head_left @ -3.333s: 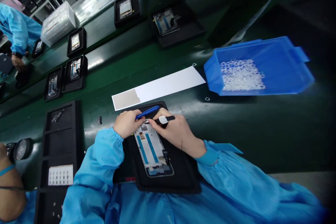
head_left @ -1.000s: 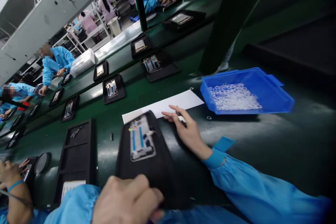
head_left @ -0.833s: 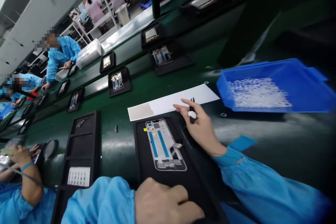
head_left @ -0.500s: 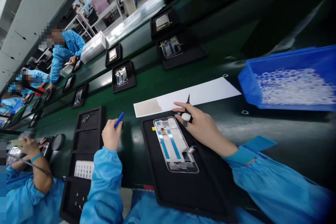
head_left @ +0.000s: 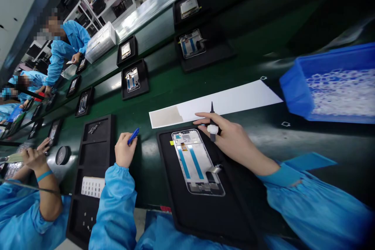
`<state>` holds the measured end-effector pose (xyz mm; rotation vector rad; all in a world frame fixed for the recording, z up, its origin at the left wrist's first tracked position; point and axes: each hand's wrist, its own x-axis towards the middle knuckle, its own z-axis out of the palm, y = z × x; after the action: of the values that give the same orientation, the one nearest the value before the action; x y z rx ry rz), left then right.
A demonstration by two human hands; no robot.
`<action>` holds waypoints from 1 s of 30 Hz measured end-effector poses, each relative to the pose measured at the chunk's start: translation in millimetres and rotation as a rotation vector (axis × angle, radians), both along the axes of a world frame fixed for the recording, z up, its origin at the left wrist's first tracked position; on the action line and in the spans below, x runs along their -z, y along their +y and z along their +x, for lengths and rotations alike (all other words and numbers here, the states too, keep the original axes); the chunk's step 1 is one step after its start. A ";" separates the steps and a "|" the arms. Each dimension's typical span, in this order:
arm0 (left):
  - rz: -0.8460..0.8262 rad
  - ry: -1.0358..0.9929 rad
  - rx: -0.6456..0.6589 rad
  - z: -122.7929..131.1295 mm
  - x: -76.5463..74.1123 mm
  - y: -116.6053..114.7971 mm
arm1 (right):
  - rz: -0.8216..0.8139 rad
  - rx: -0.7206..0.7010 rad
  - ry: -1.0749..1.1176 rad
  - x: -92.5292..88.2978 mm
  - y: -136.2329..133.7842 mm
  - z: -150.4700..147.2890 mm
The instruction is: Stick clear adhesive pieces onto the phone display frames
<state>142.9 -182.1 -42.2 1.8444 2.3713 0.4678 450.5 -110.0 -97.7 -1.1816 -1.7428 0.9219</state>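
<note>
The left hand (head_left: 124, 152) has left the near edge of the tray (head_left: 211, 211), which it gripped one second ago, and is now to the left of it, over the green table (head_left: 307, 144). The right hand (head_left: 231, 138) has almost not moved in the last half second. A few seconds ago both hands met over the top end of the frame (head_left: 197, 162).

The left hand is closed on a blue pen (head_left: 133, 136), whose tip points up and to the right. This hand lies between the tray and a black box (head_left: 96, 148) with several compartments.

The right hand rests at the far right corner of the tray, just beside the top end of the frame. Its fingers are closed around a thin black tool (head_left: 211, 123) with a white band, and the index finger is stretched out to the left. The tip of the tool points away from the person and lies over the edge of a white sheet (head_left: 234, 99).

The frame lies flat in the middle of the tray, with two blue strips on it. To the right, well apart from the hand, a blue bin (head_left: 295, 93) holds many small clear parts (head_left: 342, 91). At the far left, a co-worker's hand (head_left: 32, 156) holds something near a round black object (head_left: 63, 155). More trays with frames lie on the belt (head_left: 164, 82) behind.
</note>
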 end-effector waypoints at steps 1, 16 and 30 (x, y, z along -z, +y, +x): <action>0.029 -0.027 -0.003 -1.0 1.5 -0.7 | 0.002 -0.002 0.000 -0.3 -0.2 0.1; 0.050 -0.414 -0.096 11.1 -6.1 -3.1 | 0.161 0.061 -0.030 -14.1 -9.7 -3.5; 0.732 0.074 0.642 92.7 -6.9 -20.2 | -0.488 -0.279 0.642 -66.6 -53.2 -36.5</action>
<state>235.6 -202.4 -35.4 2.7784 1.5610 1.2959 414.0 -163.2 -31.1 -0.7898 -1.1976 1.7444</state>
